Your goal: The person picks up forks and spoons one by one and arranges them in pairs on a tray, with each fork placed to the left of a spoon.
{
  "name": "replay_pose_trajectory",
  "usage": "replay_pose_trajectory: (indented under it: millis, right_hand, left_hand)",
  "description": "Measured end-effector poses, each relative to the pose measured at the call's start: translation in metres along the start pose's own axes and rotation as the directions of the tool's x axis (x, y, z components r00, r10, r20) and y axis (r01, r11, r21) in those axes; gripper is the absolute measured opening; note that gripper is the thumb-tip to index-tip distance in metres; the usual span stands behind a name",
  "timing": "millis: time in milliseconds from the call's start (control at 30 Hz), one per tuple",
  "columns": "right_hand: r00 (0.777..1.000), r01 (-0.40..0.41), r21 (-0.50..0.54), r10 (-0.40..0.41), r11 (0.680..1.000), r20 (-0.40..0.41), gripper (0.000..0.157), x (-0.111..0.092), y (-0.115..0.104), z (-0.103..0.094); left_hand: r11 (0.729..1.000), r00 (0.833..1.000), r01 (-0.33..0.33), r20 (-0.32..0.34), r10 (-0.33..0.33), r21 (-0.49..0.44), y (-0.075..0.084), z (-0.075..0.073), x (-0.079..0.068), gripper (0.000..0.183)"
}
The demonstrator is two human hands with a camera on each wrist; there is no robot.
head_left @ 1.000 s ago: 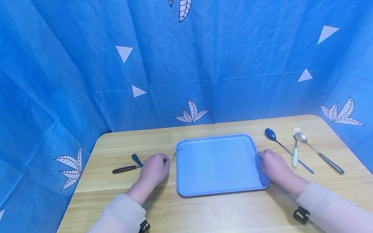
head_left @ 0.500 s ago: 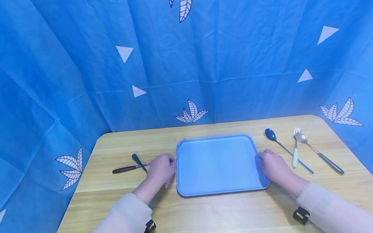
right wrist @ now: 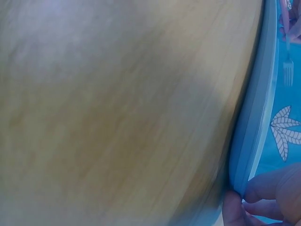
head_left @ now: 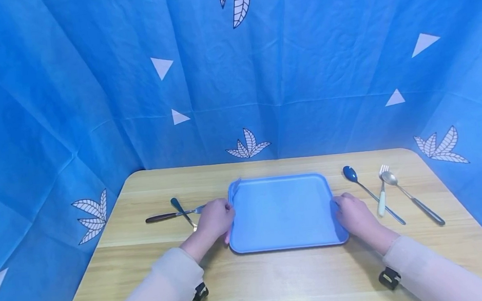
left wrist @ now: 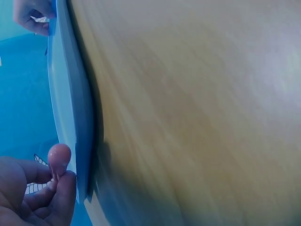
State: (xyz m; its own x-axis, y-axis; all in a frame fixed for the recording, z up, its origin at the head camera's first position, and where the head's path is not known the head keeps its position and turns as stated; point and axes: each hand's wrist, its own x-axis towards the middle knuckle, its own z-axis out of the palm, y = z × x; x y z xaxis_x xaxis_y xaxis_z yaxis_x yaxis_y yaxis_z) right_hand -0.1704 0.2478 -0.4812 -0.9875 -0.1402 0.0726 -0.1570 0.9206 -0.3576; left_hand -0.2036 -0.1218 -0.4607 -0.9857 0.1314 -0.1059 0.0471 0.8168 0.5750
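My left hand point(head_left: 216, 218) pinches a fork with a pink handle at the left edge of the blue tray point(head_left: 283, 214). In the left wrist view the rounded pink handle end point(left wrist: 59, 157) sticks out between thumb and fingers. The fork's tines point(right wrist: 288, 73) show in the right wrist view, pointing away from the hand. At the tray's opposite side, my right hand point(head_left: 353, 212) grips the rim between thumb and fingers. Left of my left hand, a brown-handled table knife point(head_left: 163, 217) crosses a dark green-handled utensil point(head_left: 177, 205), whose far end is hidden by the wrist.
To the right of the tray lie a dark blue spoon point(head_left: 350, 174), a fork with a pale green handle point(head_left: 381, 203) and a grey-handled spoon point(head_left: 425, 210), overlapping one another. A blue patterned curtain point(head_left: 304, 80) hangs behind and beside the wooden table point(head_left: 281, 283).
My left hand has moved right with the pink-handled fork, reaching the tray's left edge. More of the knife and the green-handled utensil is uncovered. My right hand has stayed on the rim.
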Motion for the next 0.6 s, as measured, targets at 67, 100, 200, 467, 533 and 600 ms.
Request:
replay_pose_trajectory:
  millis: [67, 100, 200, 467, 533, 600]
  right_hand:
    - [1.0, -0.001, 0.001, 0.001, 1.0, 0.001, 0.037, 0.0, 0.0, 0.0]
    - [1.0, -0.001, 0.001, 0.001, 1.0, 0.001, 0.038, 0.0, 0.001, 0.0]
    - [1.0, 0.004, 0.002, -0.004, 1.0, -0.001, 0.038, 0.0, 0.001, 0.0]
    - [1.0, 0.001, -0.007, -0.001, 1.0, 0.008, 0.038, -0.001, 0.0, -0.001]
    - [1.0, -0.001, -0.009, 0.001, 1.0, 0.013, 0.038, -0.001, 0.0, -0.001]
    - [1.0, -0.002, -0.01, 0.002, 1.0, 0.014, 0.038, 0.0, 0.0, -0.001]
  left_hand:
    - [1.0, 1.0, 0.008, 0.0, -0.008, -0.016, 0.002, 0.002, 0.0, 0.019]
    - [1.0, 1.0, 0.007, 0.002, -0.007, -0.021, 0.004, 0.003, 0.0, 0.019]
    - [1.0, 1.0, 0.008, 0.005, -0.008, -0.026, 0.008, 0.007, -0.001, 0.021]
    - [0.999, 0.999, 0.042, 0.008, -0.042, 0.001, 0.015, 0.016, 0.0, 0.026]
    - [0.999, 0.999, 0.044, 0.007, -0.044, 0.005, 0.015, 0.018, 0.0, 0.026]
    - [0.999, 0.999, 0.044, 0.008, -0.044, 0.003, 0.016, 0.02, 0.001, 0.026]
